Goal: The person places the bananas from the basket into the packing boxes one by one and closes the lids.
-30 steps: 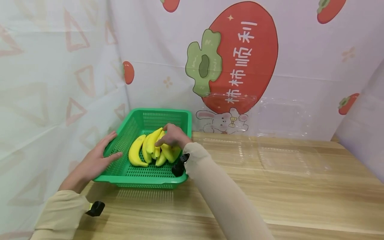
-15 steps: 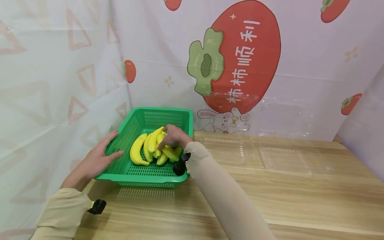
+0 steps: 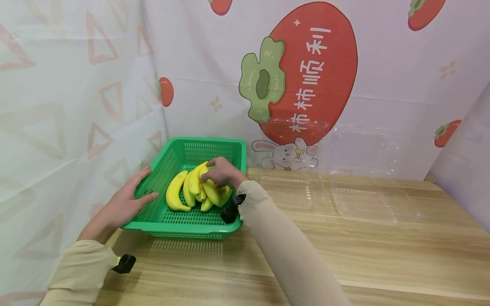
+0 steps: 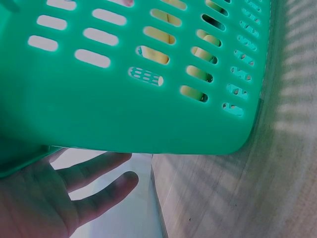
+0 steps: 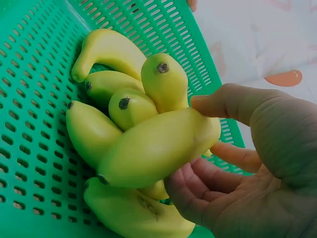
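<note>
A green plastic basket (image 3: 183,229) holds several yellow bananas (image 3: 175,193), heaped toward its right side. My right hand (image 3: 226,172) reaches in over the right rim and grips the top banana (image 5: 153,146), thumb on its upper side and fingers beneath it. That banana lies against others in the heap. At the basket's left rim rests my left hand (image 3: 124,204), its thumb extended over the inside and its fingers along the outside. In the left wrist view, straight, spread fingers (image 4: 106,198) show beside the basket wall (image 4: 124,119).
Two clear plastic boxes with raised lids, one box (image 3: 285,191) nearer the basket and another box (image 3: 361,204) farther right, stand on the wooden table (image 3: 306,246). Printed cloth (image 3: 199,51) hangs behind and on the left, close to the basket.
My right hand shifts slightly on the heap, and the top banana under it turns and moves a little. The left hand and the basket stay in place.
</note>
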The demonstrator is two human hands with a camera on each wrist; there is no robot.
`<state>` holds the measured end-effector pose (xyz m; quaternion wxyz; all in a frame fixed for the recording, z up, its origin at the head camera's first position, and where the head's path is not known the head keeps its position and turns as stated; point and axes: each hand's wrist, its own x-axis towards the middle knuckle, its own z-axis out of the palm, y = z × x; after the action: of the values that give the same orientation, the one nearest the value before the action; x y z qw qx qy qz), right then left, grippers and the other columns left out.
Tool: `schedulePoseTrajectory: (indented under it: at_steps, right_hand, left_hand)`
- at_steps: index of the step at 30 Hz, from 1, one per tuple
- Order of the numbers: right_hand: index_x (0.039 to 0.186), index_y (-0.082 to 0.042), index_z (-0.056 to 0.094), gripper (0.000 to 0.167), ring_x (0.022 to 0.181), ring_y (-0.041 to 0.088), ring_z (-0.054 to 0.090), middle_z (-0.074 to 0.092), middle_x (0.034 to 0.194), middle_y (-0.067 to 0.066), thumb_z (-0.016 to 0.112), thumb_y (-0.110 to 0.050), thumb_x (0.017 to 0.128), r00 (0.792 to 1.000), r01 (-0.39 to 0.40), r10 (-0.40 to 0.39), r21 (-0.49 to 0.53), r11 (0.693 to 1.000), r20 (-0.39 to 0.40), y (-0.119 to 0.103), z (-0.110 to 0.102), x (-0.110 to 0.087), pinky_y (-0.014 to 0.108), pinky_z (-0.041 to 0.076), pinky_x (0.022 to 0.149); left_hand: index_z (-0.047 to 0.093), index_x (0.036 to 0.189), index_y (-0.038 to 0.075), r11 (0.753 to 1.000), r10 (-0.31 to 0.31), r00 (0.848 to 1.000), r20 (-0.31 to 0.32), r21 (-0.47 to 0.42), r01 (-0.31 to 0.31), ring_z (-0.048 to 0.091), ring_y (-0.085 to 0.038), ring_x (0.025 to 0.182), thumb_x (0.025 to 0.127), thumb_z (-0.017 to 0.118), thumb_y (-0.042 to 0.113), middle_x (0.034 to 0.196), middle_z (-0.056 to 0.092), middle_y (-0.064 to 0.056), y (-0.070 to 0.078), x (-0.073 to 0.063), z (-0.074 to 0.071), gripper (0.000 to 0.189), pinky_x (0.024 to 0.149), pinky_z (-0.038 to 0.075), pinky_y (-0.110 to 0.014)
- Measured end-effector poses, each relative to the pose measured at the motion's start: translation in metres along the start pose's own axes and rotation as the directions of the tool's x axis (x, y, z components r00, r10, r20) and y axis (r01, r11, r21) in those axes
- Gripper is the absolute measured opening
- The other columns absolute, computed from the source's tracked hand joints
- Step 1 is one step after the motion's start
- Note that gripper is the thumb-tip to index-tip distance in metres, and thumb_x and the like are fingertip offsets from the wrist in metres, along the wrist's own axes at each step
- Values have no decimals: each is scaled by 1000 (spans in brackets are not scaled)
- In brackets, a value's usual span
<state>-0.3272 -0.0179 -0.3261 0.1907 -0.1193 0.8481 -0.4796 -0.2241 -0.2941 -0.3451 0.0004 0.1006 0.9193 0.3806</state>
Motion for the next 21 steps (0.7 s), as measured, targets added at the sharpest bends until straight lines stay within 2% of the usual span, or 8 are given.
schedulePoseTrajectory:
  at_steps: [3, 8, 10, 13, 15, 18, 19, 21]
  right_hand:
    - [157, -5, 50, 64, 83, 15, 62, 57, 153, 16, 74, -14, 98, 1000, 4, -4, 62, 998, -2, 1, -1, 0, 35, 60, 83]
    - [158, -5, 49, 63, 117, 24, 71, 58, 152, 17, 72, -15, 100, 1000, 6, -5, 161, 987, -7, 1, -3, -2, 41, 63, 96]
    - [158, -5, 49, 62, 115, 24, 72, 58, 153, 17, 72, -16, 101, 1000, 11, -8, 190, 982, -14, 0, -3, -1, 43, 63, 97]
    - [155, -7, 53, 58, 93, 14, 69, 61, 150, 15, 72, -17, 101, 999, 26, -18, 208, 978, -42, 0, -3, -1, 38, 62, 88]
    - [154, -8, 56, 54, 85, 15, 67, 63, 148, 15, 72, -16, 102, 998, 41, -28, 240, 970, -58, 0, -3, -1, 38, 62, 85]
    - [152, -7, 58, 51, 92, 31, 76, 66, 143, 18, 70, -13, 103, 996, 70, -49, 304, 950, -77, 0, -2, -1, 44, 63, 88]
    - [153, -6, 57, 51, 104, 37, 76, 66, 143, 19, 70, -12, 103, 995, 80, -57, 328, 941, -78, 0, -2, -1, 47, 63, 92]
    - [153, -6, 57, 51, 114, 42, 74, 67, 141, 20, 70, -12, 103, 994, 94, -67, 368, 925, -87, 0, -2, -1, 46, 64, 90]
  left_hand:
    - [6, 173, 14, 1000, -7, 1000, 4, -2, 7, 1, -55, 162, 109, 61, 36, 181, -1, -13, 0, 0, 0, 87, 118, 14, -84]
    - [6, 173, 14, 1000, -15, 1000, 5, 3, 15, 1, -55, 162, 109, 61, 37, 181, -1, -12, 2, 0, 0, 88, 118, 14, -84]
    - [6, 173, 15, 1000, -18, 1000, 6, 3, 18, 1, -55, 163, 109, 61, 37, 181, -1, -12, 2, 0, 0, 88, 118, 14, -84]
    - [6, 173, 15, 1000, -20, 1000, 9, -1, 20, 0, -54, 163, 109, 61, 37, 181, -1, -12, 2, 0, 0, 88, 118, 14, -84]
    - [6, 173, 15, 1000, -21, 1000, 9, -2, 21, 1, -54, 163, 109, 61, 37, 181, -1, -12, 2, -1, -1, 87, 118, 14, -84]
    - [6, 173, 15, 1000, -21, 1000, 8, -2, 21, 1, -54, 163, 109, 61, 37, 181, -2, -12, 2, -1, 0, 87, 118, 15, -84]
    - [6, 173, 15, 1000, -20, 1000, 8, -1, 20, 1, -55, 163, 109, 61, 37, 181, -2, -12, 2, -1, 0, 87, 118, 15, -84]
    - [6, 173, 15, 1000, -21, 1000, 9, 0, 21, 1, -55, 163, 109, 61, 37, 181, -2, -12, 2, -1, 0, 87, 118, 15, -84]
